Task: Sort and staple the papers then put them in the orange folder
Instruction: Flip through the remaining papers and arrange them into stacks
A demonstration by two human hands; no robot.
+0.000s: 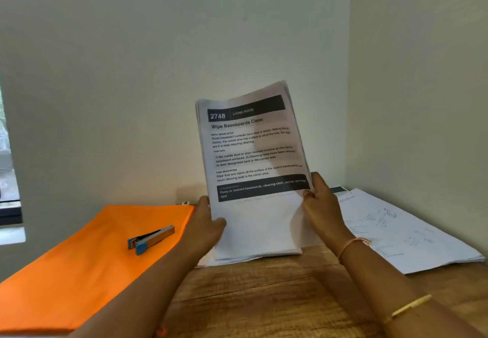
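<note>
The fingers of the left hand [208,221] are closed on the left edge of a stack of papers [253,153]. The thumb [219,223] is pressed flat across the front sheet, and the other fingers are hidden behind the stack. The right hand [320,205] grips the opposite edge the same way: its thumb pinches the front at the lower right of the printed area, and its fingers curl round the edge to the back.

The stack stands upright at the centre of the frame, its long axis running up the picture and its top leaning slightly to the right. Its bottom edge is down at the wooden bench [264,298], and whether it rests on the wood or on a flat sheet there cannot be told. The printed face looks at the camera, with the heading "2748 LIVING ROOM" and "Wipe Baseboards Clean" at the top.

In the lower left of the frame the orange folder [79,258] lies flat on the bench, closed, just beside the left hand. A stapler [151,236] with a blue end rests on top of it. In the right of the frame, loose sheets [396,232] lie spread flat toward the corner of the walls. The right forearm wears a thread band [353,242] and a gold bangle [412,306].
</note>
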